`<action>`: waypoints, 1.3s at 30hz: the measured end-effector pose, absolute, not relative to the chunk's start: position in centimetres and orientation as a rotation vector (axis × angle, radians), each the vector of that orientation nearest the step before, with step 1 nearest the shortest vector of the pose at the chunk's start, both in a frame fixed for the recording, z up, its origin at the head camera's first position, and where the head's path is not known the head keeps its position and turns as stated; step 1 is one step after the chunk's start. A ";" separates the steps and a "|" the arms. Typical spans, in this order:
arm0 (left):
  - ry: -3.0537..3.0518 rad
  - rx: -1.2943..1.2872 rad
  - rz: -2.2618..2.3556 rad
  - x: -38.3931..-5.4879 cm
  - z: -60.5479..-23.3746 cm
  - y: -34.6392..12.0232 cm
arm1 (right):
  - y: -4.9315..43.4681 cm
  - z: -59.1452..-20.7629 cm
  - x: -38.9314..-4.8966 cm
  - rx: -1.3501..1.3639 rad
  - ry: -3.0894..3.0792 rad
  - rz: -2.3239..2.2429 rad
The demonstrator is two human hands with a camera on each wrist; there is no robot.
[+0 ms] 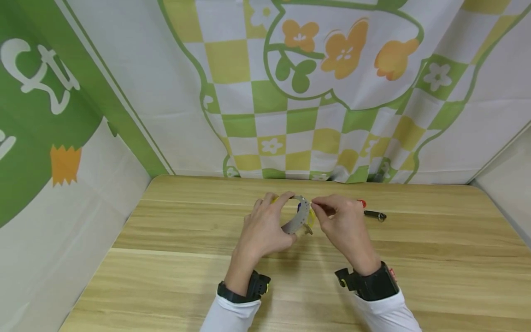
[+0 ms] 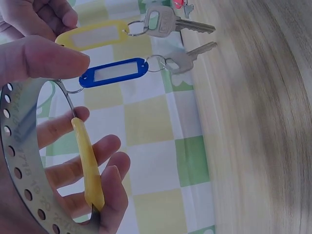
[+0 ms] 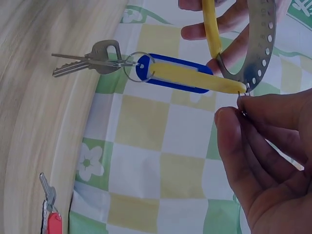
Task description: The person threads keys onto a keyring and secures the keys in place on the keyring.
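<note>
My left hand [image 1: 265, 226] grips a curved metal key holder [image 2: 22, 136] with a row of holes and a yellow grip [image 2: 87, 163], its fingers curled round that grip. A blue key tag [image 2: 114, 72] hangs from the holder by a small ring, a key [image 2: 181, 63] on its other end. Beside it is a yellow key tag [image 3: 195, 78] with its own key [image 2: 163, 23]. My right hand [image 1: 346, 226] pinches a small wire piece [image 3: 242, 108] at the yellow tag's end, right at the holder's edge. Its fingertips partly hide that piece.
On the wooden table [image 1: 186, 276], right of the hands, lie a red key tag [image 3: 54, 223] with a key and a black tag [image 1: 374, 215] with a ring. A patterned curtain [image 1: 269, 129] hangs along the table's back edge.
</note>
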State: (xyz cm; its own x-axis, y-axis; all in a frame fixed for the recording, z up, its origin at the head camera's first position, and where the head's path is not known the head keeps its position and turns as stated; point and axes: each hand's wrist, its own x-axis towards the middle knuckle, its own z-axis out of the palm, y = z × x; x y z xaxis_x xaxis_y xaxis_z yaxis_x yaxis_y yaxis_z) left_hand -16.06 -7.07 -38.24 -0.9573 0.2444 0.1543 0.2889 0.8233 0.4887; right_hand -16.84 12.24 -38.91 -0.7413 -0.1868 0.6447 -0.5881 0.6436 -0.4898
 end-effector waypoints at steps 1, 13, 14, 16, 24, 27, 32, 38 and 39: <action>-2.918 -0.424 -0.806 -16.1 -38.2 -7.0 | 12.2 -39.0 -16.8 0.602 -2.307 0.953; -2.904 -0.476 -0.791 -16.1 -38.2 -7.0 | 12.6 -38.8 -16.7 0.660 -2.327 0.921; -2.903 -0.486 -0.787 -16.1 -38.2 -7.1 | 12.7 -38.9 -16.7 0.670 -2.329 0.921; -2.903 -0.501 -0.780 -16.1 -38.3 -7.1 | 12.9 -38.8 -16.8 0.688 -2.333 0.914; -2.913 -0.521 -0.769 -16.1 -38.4 -7.0 | 13.2 -38.7 -16.8 0.737 -2.360 0.901; -2.916 -0.523 -0.767 -16.1 -38.4 -7.0 | 13.2 -38.8 -16.9 0.754 -2.345 0.894; -2.918 -0.531 -0.773 -16.1 -38.5 -7.1 | 13.3 -38.9 -17.0 0.785 -2.315 0.881; -2.916 -0.527 -0.788 -16.1 -38.5 -7.0 | 13.4 -38.9 -17.0 0.770 -2.327 0.904; -2.917 -0.520 -0.790 -16.1 -38.4 -7.0 | 13.4 -38.9 -17.0 0.760 -2.333 0.912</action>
